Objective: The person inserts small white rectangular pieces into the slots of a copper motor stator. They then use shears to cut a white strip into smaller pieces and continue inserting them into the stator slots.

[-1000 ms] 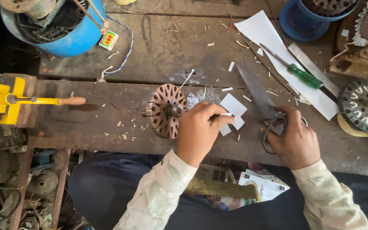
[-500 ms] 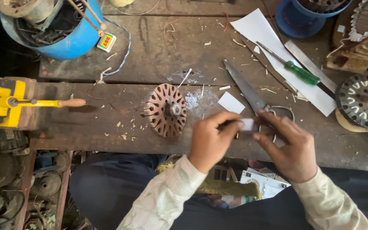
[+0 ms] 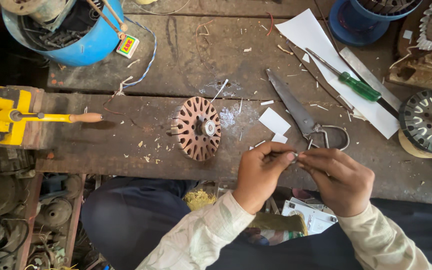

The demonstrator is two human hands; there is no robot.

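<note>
Both hands meet fingertip to fingertip over the bench [image 3: 126, 130] edge: left hand [image 3: 262, 172] and right hand [image 3: 341, 180] pinch one small paper strip [image 3: 292, 156], fingers curled, near the scissors [image 3: 303, 116].

Both hands [image 3: 301, 175] together, fingers [image 3: 288, 156] pinched

Rotor core [image 3: 196, 128], copper-coloured, on bench [image 3: 126, 135]; scissors [image 3: 301, 112] at its 3 o'clock. Left hand [image 3: 261, 175] and right hand [image 3: 338, 180], at 5 o'clock, fingertips pinched together on a small item, unclear.
</note>
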